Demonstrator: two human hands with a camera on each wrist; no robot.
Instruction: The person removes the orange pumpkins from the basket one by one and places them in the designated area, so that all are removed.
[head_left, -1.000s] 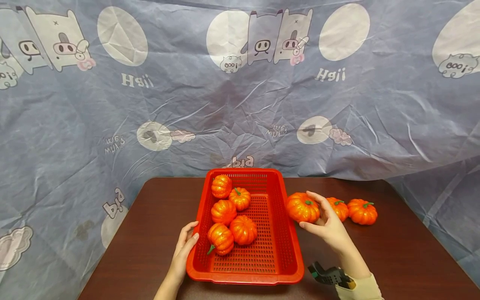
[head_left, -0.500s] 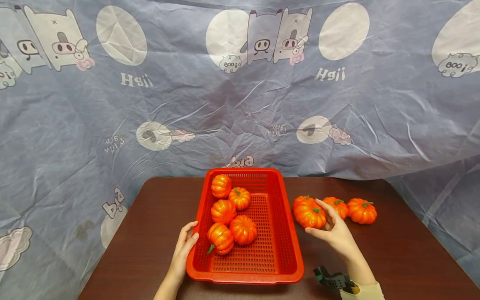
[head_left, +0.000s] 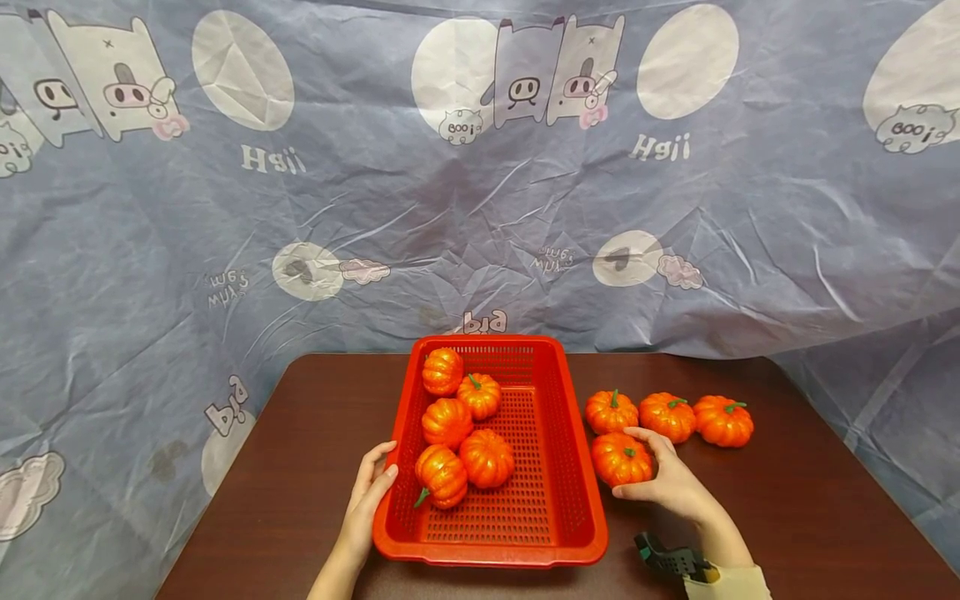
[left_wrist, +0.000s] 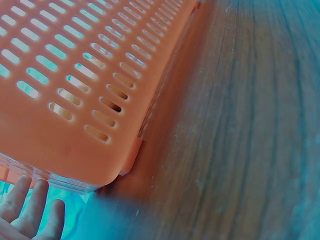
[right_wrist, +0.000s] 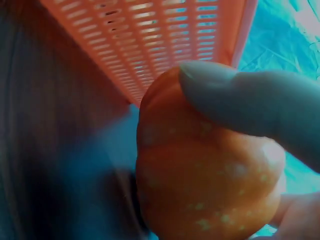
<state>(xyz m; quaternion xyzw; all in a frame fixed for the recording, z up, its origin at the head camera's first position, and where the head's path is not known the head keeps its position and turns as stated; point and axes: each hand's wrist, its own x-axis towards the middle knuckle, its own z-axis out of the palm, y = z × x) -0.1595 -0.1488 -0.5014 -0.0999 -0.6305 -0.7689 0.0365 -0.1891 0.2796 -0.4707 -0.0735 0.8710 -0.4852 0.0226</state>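
In the head view my right hand [head_left: 671, 483] grips an orange pumpkin [head_left: 622, 459] just right of the red basket [head_left: 491, 556], thumb at its near side and fingers at its far side. The right wrist view shows the thumb [right_wrist: 240, 97] lying across that pumpkin [right_wrist: 205, 175]. My left hand [head_left: 362, 508] holds the basket's left rim, thumb on top. In the left wrist view, fingertips [left_wrist: 37, 200] touch the basket's side [left_wrist: 60, 150]. Several pumpkins [head_left: 487, 460] lie in the basket's left half.
Three more pumpkins stand in a row right of the basket: one [head_left: 611, 412] behind the gripped one, then a middle one [head_left: 667, 417] and a right one [head_left: 723, 422]. A printed cloth [head_left: 480, 208] hangs behind the brown table [head_left: 300, 450].
My right hand has moved the gripped pumpkin away from the basket's right rim and toward the front, uncovering the left pumpkin of the row. My left hand has stayed in place.
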